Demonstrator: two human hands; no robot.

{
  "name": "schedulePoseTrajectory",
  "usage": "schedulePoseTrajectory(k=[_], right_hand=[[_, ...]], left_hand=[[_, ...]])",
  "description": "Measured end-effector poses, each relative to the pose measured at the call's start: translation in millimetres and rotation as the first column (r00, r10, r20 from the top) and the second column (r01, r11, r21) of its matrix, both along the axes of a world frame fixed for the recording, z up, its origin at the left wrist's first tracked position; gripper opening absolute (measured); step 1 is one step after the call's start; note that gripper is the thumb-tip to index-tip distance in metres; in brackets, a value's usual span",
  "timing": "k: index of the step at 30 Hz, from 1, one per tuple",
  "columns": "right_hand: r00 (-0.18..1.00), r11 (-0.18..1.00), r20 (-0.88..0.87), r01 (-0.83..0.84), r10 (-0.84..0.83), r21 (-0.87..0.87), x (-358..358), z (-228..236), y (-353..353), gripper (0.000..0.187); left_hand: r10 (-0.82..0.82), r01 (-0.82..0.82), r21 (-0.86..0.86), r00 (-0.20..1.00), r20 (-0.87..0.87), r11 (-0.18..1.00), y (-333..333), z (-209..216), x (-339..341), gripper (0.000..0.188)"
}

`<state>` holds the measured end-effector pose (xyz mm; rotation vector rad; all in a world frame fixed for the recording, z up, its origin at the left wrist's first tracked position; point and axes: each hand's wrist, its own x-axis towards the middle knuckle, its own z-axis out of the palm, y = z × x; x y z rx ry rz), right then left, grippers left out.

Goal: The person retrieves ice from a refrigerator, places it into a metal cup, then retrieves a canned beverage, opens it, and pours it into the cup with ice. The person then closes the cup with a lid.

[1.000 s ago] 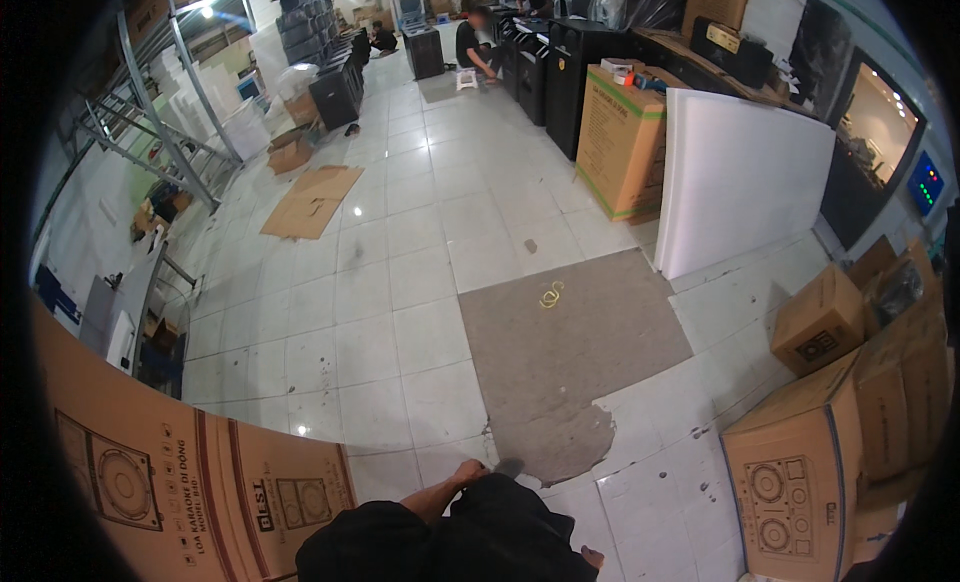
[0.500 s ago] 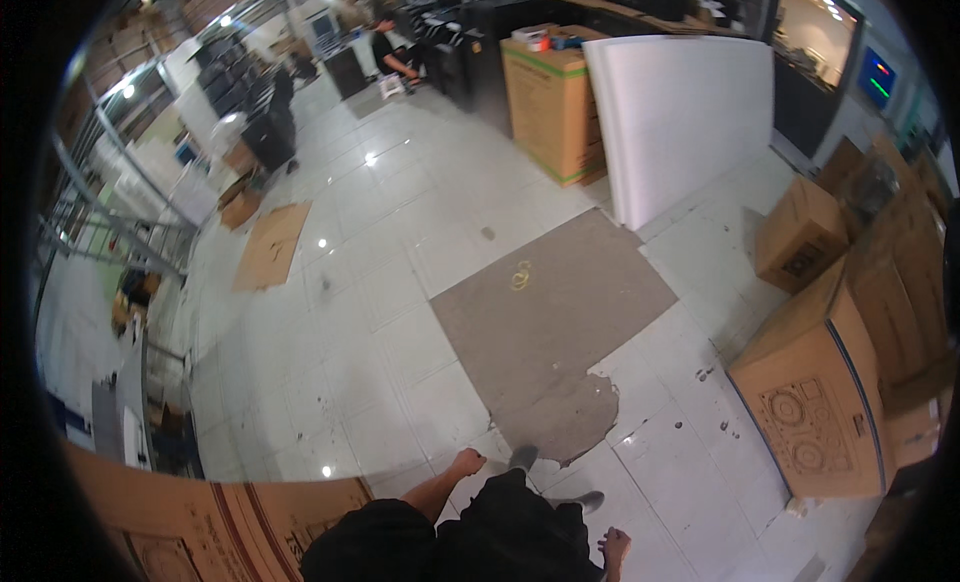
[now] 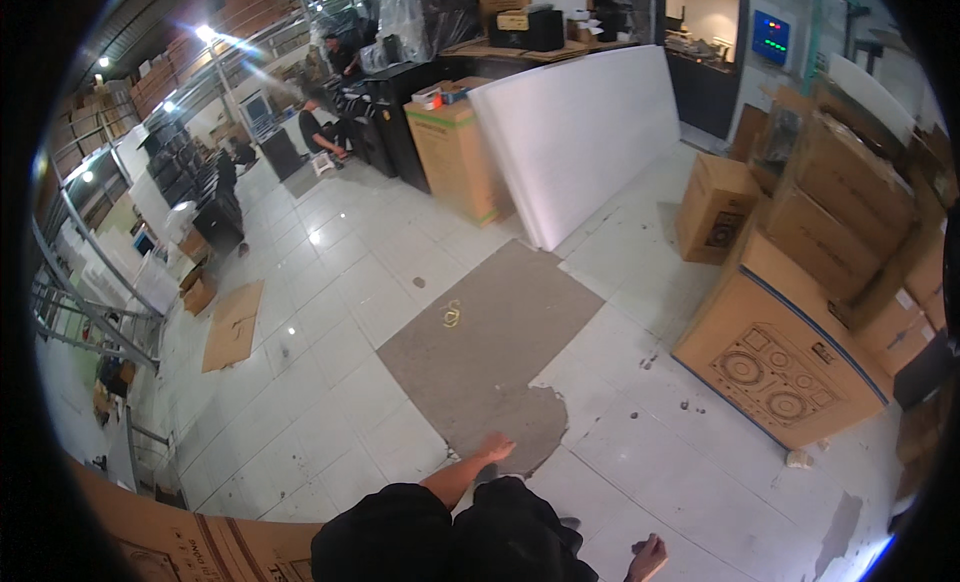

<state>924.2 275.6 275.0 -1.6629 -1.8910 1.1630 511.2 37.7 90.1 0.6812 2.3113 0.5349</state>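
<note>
Left hand (image 3: 494,448): fingers loosely bent, nothing visible in them; whether they close fully, I can't tell. Right hand (image 3: 649,558): fingers curled, palm hidden, so I can't say whether anything is gripped. Both hang apart from the dark clothing, perhaps for balance. Nearest below the left hand lies a bare grey floor patch (image 3: 480,357), rough and matte, ragged at its near end, with thin yellow loops (image 3: 452,314) lying on it. Low on the left, close to the person, a printed carton (image 3: 225,547); off to the right, apart from the right hand, a large tilted-looking carton (image 3: 780,357) with a line drawing, stacked cartons (image 3: 840,207) behind it, probably grouped to keep the walkway passable. Farther out, white foam-like sheets (image 3: 590,142) stand on edge beside a green-banded carton (image 3: 455,167), presumably to save floor space. Flattened brown cardboard (image 3: 232,327) lies creased on glossy pale tiles (image 3: 340,382).
</note>
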Motion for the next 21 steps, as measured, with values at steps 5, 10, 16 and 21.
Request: schedulePoseTrajectory(k=[5,10,16,21], right_hand=[[0.943,0.936,-0.328,0.163,-0.055,0.311,-6,123,79,0.019],[0.919,0.549,-0.38,0.262,0.11,0.793,24,272,111,0.015],[0.874,-0.494,-0.005,0.28,0.486,0.823,92,343,151,0.031],[0.962,-0.913,0.259,-0.033,0.081,0.408,110,425,215,0.032]], left_hand=[[-0.223,0.23,0.18,0.973,-0.061,0.956,93,-15,78,0.043],[-0.076,0.102,-0.065,0.946,0.316,0.993,118,-24,114,0.044],[-0.57,0.617,-0.295,0.787,0.236,0.729,179,-44,100,0.047],[-0.817,0.828,-0.231,0.551,0.168,0.511,317,-57,117,0.034]])
